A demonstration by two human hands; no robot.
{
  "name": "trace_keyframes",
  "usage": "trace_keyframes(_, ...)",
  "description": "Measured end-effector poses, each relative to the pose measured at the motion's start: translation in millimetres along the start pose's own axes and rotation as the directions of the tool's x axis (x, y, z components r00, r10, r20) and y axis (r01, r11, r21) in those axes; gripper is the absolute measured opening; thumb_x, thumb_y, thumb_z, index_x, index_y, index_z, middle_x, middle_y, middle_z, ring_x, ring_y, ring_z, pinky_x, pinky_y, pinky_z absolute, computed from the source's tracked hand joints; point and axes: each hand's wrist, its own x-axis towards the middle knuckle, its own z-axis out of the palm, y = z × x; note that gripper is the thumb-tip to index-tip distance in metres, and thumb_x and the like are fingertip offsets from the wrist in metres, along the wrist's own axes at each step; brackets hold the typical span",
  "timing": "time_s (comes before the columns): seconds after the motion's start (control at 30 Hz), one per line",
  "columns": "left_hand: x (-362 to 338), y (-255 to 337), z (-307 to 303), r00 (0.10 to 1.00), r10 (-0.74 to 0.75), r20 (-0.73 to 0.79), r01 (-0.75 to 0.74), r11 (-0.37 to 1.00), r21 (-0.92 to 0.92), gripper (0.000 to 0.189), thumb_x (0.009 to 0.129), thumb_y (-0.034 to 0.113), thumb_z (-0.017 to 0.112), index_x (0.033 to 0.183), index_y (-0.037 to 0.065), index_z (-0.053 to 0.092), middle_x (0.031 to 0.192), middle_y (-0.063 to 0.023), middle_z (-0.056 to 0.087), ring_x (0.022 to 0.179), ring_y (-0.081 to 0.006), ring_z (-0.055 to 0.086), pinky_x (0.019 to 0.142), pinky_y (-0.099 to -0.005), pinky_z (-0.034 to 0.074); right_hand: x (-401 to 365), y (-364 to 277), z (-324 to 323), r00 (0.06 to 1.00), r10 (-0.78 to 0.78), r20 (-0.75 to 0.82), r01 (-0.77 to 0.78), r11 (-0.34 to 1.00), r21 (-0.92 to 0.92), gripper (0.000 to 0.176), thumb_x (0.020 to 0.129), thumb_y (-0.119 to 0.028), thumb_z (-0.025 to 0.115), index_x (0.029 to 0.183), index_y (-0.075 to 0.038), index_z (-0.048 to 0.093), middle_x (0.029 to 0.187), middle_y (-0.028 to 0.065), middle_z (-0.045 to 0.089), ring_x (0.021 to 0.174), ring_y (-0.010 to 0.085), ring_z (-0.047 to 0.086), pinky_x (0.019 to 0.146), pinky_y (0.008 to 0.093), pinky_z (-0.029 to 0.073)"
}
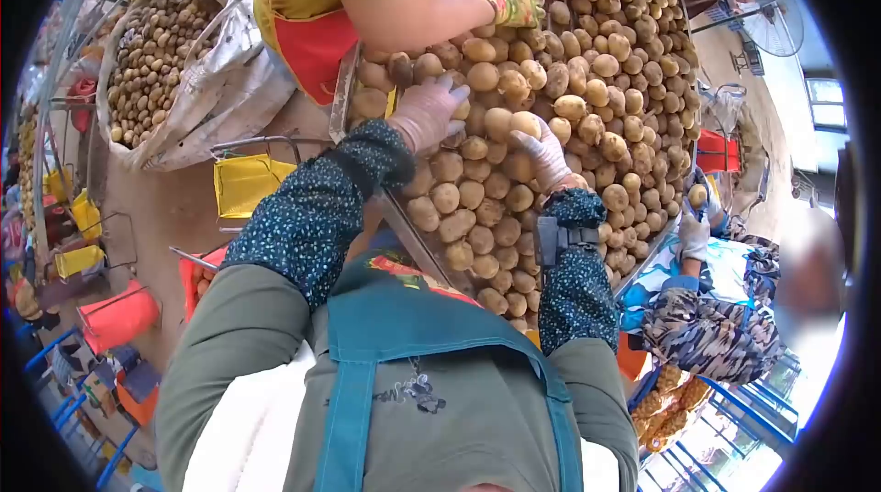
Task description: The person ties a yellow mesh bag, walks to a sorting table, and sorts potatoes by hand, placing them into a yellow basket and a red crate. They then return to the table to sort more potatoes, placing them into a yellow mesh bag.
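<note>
My left hand (428,116), in a thin pale glove, rests over the potato heap, its fingers and thumb curled round a potato (462,110) that is partly hidden. To its right, my right hand (549,158), gloved the same way, grips a pale potato (525,124) between thumb and fingers. Loose potatoes (464,194) lie packed around and beneath both hands on a metal-edged sorting table (404,221). Dark speckled sleeve covers reach up to both wrists.
A co-worker's patterned glove (518,6) reaches over the heap at the top. At right, another co-worker's gloved hand (695,237) holds a potato. A big white sack (248,61) of potatoes stands at upper left. Yellow (246,185) and red baskets (119,316) sit on the floor.
</note>
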Motion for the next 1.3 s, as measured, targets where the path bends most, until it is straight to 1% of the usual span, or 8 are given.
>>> trace_keyframes(0.17, -7.1, 11.5, 13.4, 0.991, -0.135, -0.017, 0.117, 0.909, -0.4, 0.055, 0.094, 0.037, 0.068, 0.137, 0.005, 0.058, 0.135, -0.0196, 0.059, 0.124, -0.0361, 0.058, 0.104, -0.0445, 0.047, -14.5, 17.3, 2.1, 0.997, 0.019, -0.07, -0.009, 0.991, 0.134, 0.06, 0.085, -0.028, 0.085, 0.133, -0.006, 0.057, 0.117, 0.0032, 0.067, 0.104, 0.0151, 0.063, 0.092, 0.0313, 0.052)
trace_keyframes(0.23, -5.3, 16.1, 16.9, 0.873, -0.227, 0.432, 0.453, 0.048, -0.89, 0.053, 0.095, 0.041, 0.066, 0.137, 0.01, 0.061, 0.133, -0.0123, 0.062, 0.121, -0.0299, 0.06, 0.097, -0.0452, 0.05, -23.8, 1.7, 13.9, 0.999, 0.014, -0.035, -0.008, 0.986, 0.165, 0.057, 0.086, -0.028, 0.083, 0.132, -0.006, 0.059, 0.116, 0.0044, 0.068, 0.104, 0.0162, 0.065, 0.091, 0.032, 0.053)
trace_keyframes(0.53, -28.6, 3.4, 53.1, 0.71, 0.073, 0.701, 0.556, -0.669, -0.494, 0.041, 0.104, 0.042, 0.062, 0.13, 0.01, 0.063, 0.122, -0.0054, 0.067, 0.107, -0.0197, 0.065, 0.092, -0.0384, 0.056, -39.2, -23.7, 84.1, 0.989, 0.021, 0.147, -0.068, 0.945, 0.321, 0.058, 0.086, -0.036, 0.073, 0.131, -0.003, 0.059, 0.114, 0.008, 0.069, 0.095, 0.0188, 0.067, 0.082, 0.0326, 0.056)
trace_keyframes(0.63, -69.4, 0.3, 46.5, 0.855, 0.158, 0.494, 0.386, -0.83, -0.402, 0.044, 0.104, 0.041, 0.062, 0.134, 0.009, 0.061, 0.126, -0.0074, 0.066, 0.11, -0.0219, 0.065, 0.096, -0.0396, 0.056, -49.5, -7.7, 94.0, 0.963, 0.094, 0.253, -0.178, 0.927, 0.331, 0.063, 0.086, -0.039, 0.071, 0.135, -0.002, 0.058, 0.115, 0.0092, 0.068, 0.091, 0.0213, 0.067, 0.074, 0.034, 0.057)
trace_keyframes(0.97, -286.6, -91.7, 39.8, 0.899, -0.17, 0.404, 0.122, -0.788, -0.603, 0.064, 0.092, 0.065, 0.065, 0.133, 0.016, 0.059, 0.129, -0.0118, 0.066, 0.096, -0.0297, 0.071, 0.075, -0.0491, 0.061, -58.2, 18.7, 219.5, 0.801, 0.459, 0.384, -0.537, 0.835, 0.121, 0.04, 0.087, -0.022, 0.071, 0.122, -0.008, 0.057, 0.101, 0.0073, 0.065, 0.081, 0.0217, 0.066, 0.073, 0.0355, 0.058)
trace_keyframes(1.13, -342.7, -126.8, 20.4, 0.421, -0.734, 0.532, -0.244, -0.657, -0.714, 0.065, 0.094, 0.064, 0.063, 0.133, 0.012, 0.056, 0.123, -0.0106, 0.067, 0.11, -0.0317, 0.066, 0.084, -0.0492, 0.059, -32.9, 54.5, 330.3, 0.654, 0.62, 0.434, -0.713, 0.697, 0.078, 0.057, 0.091, -0.032, 0.073, 0.138, -0.007, 0.052, 0.114, 0.0108, 0.067, 0.097, 0.0253, 0.067, 0.083, 0.0406, 0.059)
trace_keyframes(1.2, -372.2, -136.6, 22.1, 0.395, -0.761, 0.514, -0.297, -0.635, -0.713, 0.067, 0.096, 0.061, 0.061, 0.139, 0.011, 0.049, 0.131, -0.0131, 0.06, 0.118, -0.034, 0.061, 0.091, -0.0495, 0.055, -22.3, 64.0, 362.8, 0.415, 0.603, 0.681, -0.907, 0.334, 0.258, 0.067, 0.094, -0.038, 0.071, 0.148, -0.007, 0.045, 0.123, 0.0124, 0.065, 0.109, 0.0267, 0.067, 0.086, 0.0432, 0.06)
trace_keyframes(1.3, -381.5, -167.3, 34.2, 0.421, -0.775, 0.472, -0.371, -0.622, -0.69, 0.076, 0.102, 0.053, 0.055, 0.157, 0.009, 0.029, 0.156, -0.0204, 0.041, 0.14, -0.0409, 0.045, 0.112, -0.0506, 0.044, -34.2, 65.2, 370.5, 0.786, 0.491, 0.376, -0.581, 0.795, 0.175, 0.068, 0.097, -0.04, 0.068, 0.151, -0.007, 0.042, 0.128, 0.0129, 0.064, 0.11, 0.026, 0.068, 0.085, 0.0436, 0.06)
